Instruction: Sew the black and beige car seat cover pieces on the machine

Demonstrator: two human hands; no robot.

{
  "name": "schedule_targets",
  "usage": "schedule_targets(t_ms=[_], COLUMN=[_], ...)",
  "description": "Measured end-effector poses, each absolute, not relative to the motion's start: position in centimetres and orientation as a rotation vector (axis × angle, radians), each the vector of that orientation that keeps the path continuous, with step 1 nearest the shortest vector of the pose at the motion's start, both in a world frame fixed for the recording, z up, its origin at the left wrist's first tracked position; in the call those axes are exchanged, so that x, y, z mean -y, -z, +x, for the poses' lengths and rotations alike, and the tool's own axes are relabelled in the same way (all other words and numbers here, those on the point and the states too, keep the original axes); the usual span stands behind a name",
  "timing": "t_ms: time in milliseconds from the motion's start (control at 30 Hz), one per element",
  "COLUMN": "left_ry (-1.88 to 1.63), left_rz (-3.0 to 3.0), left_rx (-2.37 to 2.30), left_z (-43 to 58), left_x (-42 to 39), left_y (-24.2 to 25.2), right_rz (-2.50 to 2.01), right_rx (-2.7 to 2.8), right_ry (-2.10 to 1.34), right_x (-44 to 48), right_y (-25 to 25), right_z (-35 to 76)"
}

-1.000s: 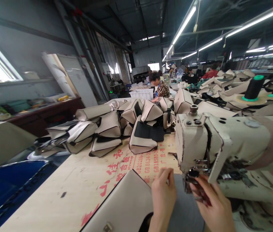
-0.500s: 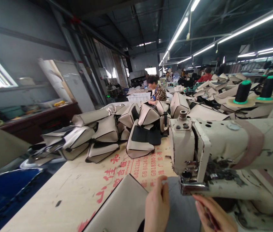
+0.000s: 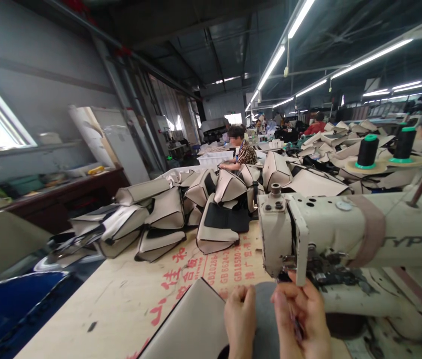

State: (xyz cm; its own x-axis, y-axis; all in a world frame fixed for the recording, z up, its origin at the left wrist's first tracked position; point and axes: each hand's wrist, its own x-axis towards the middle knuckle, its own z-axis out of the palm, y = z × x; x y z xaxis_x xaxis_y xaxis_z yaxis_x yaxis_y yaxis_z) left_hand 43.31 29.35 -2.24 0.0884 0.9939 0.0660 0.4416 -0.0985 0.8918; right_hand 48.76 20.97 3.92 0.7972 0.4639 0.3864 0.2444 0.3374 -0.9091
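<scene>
My left hand [image 3: 240, 319] is closed in a pinch beside a beige bag piece with black edging [image 3: 190, 319]; whatever is between its fingertips is too small to make out. My right hand [image 3: 303, 319] is raised at the needle end of the cream sewing machine [image 3: 319, 224]. A slim dark tool [image 3: 298, 330] lies in its curled fingers, mostly hidden, so its kind does not show. Thumb and forefinger reach up beneath the machine head. Between both hands a grey surface [image 3: 265, 314] shows on the plywood table [image 3: 121, 304].
Beige and black bags [image 3: 166, 209] are heaped along the table's far side. Two black thread cones [image 3: 367, 151] stand behind the machine. A blue-lined bin [image 3: 12, 309] is at the left. Beyond the heap sits a person in a patterned top [image 3: 246, 152].
My right hand has moved up and left, from below the machine's arm to its needle area. My left hand stays in nearly the same place, its fingers now more curled. The view has shifted slightly.
</scene>
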Motion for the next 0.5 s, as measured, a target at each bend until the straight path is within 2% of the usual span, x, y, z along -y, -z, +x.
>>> schedule_targets(t_ms=[167,300,500], left_ry=[-0.89,-0.706,-0.434], left_rz=[1.855,2.246,2.6], left_rx=[-1.475,-1.499,-1.539], left_z=[43.0,42.9,43.4], left_x=[-28.6,-27.8,-28.9], left_y=[1.2,0.7,0.2], right_rz=[-1.343,-1.323,-1.368], right_rx=[0.734,0.868,1.679], right_ry=[-0.16,-0.085,0.346], right_x=[-20.4,-20.9,-20.4], right_y=[-3.7,-3.5,-3.6], right_z=[48.4,49.2,55.3])
